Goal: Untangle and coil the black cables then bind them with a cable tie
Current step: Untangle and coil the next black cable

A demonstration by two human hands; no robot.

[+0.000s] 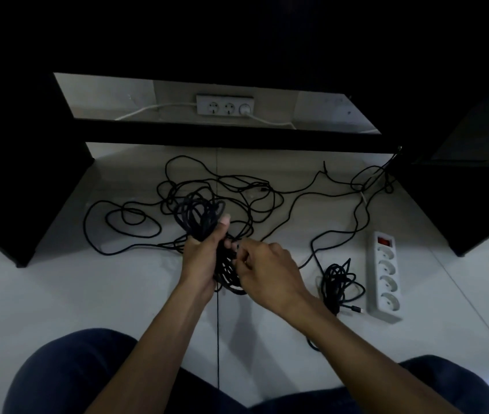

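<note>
Hands (204,258) (267,264) grip unlabelled black cable coil (200,215)

Bare floor (73,294) lies open at near left; loose black cables (237,189) sprawl ahead, a power strip (385,276) (beside a small coiled cable (340,283)) blocks the right.

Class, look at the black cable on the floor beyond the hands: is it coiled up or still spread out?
Mostly spread out: the loose cable sprawls in tangled loops across the floor, while the left hand grips a partly gathered coil.
</note>
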